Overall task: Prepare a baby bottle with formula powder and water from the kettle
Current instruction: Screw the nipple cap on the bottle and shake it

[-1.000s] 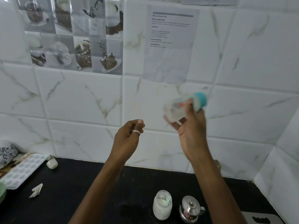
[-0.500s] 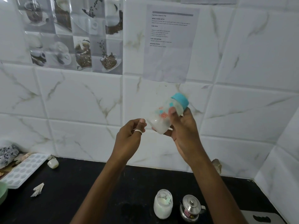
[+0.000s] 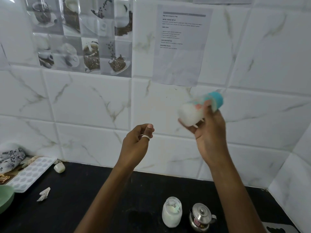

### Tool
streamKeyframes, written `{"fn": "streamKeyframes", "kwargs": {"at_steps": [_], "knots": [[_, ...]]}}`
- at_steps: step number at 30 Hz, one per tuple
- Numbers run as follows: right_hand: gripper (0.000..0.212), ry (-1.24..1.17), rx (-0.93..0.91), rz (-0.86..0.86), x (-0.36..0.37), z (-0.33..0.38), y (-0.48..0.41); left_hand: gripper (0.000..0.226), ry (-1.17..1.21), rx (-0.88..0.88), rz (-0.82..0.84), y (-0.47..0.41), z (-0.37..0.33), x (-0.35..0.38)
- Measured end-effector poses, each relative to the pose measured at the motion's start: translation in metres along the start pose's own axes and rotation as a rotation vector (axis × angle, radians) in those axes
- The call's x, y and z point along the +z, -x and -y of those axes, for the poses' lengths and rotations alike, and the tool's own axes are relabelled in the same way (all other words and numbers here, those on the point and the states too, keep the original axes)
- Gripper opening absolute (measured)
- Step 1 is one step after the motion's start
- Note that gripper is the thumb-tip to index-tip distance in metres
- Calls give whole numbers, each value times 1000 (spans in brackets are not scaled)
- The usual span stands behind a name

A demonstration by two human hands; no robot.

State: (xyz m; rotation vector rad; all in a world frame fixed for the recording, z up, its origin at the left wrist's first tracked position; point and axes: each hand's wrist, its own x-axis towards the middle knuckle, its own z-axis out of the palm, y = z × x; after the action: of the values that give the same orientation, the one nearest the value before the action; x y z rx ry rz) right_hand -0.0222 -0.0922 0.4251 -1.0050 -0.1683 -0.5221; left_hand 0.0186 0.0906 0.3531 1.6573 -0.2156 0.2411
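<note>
My right hand [image 3: 208, 132] grips a baby bottle [image 3: 193, 111] with a teal collar, raised in front of the tiled wall. The bottle is tilted, its top pointing up and right, and it is motion-blurred; white liquid fills its lower part. My left hand [image 3: 138, 140] hovers to the left of it at chest height, fingers loosely curled and holding nothing, a ring on one finger. Down on the black counter [image 3: 101, 199] stand a glass jar of white formula powder [image 3: 172, 211] and, right beside it, a small steel kettle [image 3: 201, 216].
At the left counter edge lie a white moulded tray [image 3: 30, 174], a green bowl [image 3: 5, 197], a patterned cloth [image 3: 10, 157], a small white cap [image 3: 59, 167] and a paper scrap [image 3: 44, 194]. A printed sheet [image 3: 181, 44] hangs on the wall.
The bottle in my right hand has swung left and back to the right, tilting as it goes, a shaking motion. My left hand stays nearly still.
</note>
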Motion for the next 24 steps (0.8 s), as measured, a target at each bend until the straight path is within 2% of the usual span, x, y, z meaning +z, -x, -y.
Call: {"fn": "streamKeyframes", "kwargs": {"at_steps": [3,6,8,12,14,16,19,20,24], "knots": [[50,-22,-36,-35,0,2,-4,22,-2,-3,-6,0,1,-2],[70,220,44,90,6,-15,8,23,-14,5,-3,-2,0,2],[75,312,54,130,6,-18,13,23,-24,8,4,-1,-1,4],[53,-71,-4,-53,-5,4,-1,25,-13,0,0,1,-1,-1],[48,-92,-35,-82,-6,5,-6,24,-7,-1,-10,0,0,-4],[54,21,2,-14,-1,-3,-2,23,-4,0,-10,-2,-1,-3],[78,297,91,120,4,-16,8,24,-10,8,-5,-3,-2,2],[81,300,79,122,4,-15,8,25,-11,10,-1,-3,-2,2],[65,-66,2,-69,-1,2,-7,25,3,1,-5,-2,-1,-2]]}}
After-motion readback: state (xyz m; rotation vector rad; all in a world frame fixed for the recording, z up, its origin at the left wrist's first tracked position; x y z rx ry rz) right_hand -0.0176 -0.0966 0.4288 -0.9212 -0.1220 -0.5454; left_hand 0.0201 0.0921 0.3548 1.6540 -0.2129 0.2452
